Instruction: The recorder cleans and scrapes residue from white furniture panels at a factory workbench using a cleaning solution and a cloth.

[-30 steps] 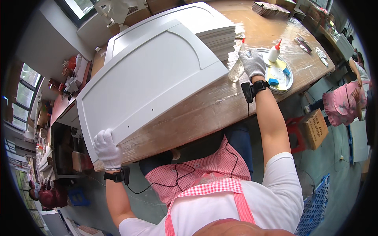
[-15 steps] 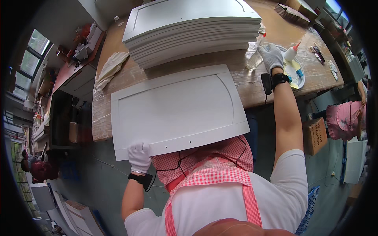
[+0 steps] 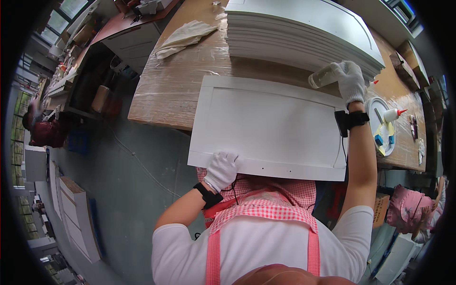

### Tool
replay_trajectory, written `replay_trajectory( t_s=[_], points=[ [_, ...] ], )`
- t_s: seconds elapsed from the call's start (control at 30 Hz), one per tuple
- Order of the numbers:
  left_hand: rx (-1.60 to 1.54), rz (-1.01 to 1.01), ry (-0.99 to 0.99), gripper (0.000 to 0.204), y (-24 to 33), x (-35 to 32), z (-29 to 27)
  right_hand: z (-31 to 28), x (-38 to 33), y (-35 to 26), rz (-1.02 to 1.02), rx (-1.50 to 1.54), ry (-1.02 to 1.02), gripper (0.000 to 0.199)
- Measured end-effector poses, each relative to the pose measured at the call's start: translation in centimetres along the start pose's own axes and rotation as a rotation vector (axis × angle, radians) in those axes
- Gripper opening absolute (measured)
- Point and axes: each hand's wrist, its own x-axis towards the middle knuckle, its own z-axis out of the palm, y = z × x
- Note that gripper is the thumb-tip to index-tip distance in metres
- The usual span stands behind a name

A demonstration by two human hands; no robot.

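I see the left hand [image 3: 222, 171] gripping the white panel [image 3: 275, 126] by its near edge, overhanging the bench [image 3: 166, 90]; right hand [image 3: 350, 80] holds a bottle [image 3: 323, 77] near the panel's far edge, bare bench leftward.

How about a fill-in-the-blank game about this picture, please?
1. The right hand holds a clear bottle, and the left hand holds the near edge of a panel coloured ____.
2. A crumpled cloth lies on the table to the ____ of the big stack.
3. The round tray holds ____ blue blocks.
4. The small white squeeze bottle by the tray has a tip coloured ____.

Missing words: white; left; two; red.
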Motion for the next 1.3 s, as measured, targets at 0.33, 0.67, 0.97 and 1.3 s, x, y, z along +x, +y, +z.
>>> replay_trajectory(
  t_s=[0.33,0.67,0.97,1.3],
  points=[
    [-0.247,0.005,-0.014,0.066,-2.4,1.5,-4.5,2.9,0.4,1.4,0.172,0.14,-0.226,0.053],
    [-0.207,-0.001,-0.096,0.074,-1.8,2.2,-6.1,3.5,0.5,1.6,0.133,0.192,-0.314,0.057],
    [-0.181,-0.011,-0.184,0.071,-0.7,2.8,-5.5,-5.9,-11.4,13.7,0.56,0.454,-0.219,0.049],
    [-0.119,-0.008,-0.257,0.069,0.6,3.8,-5.0,-19.0,-40.2,15.9,1.279,0.487,-0.261,0.039]
  ],
)
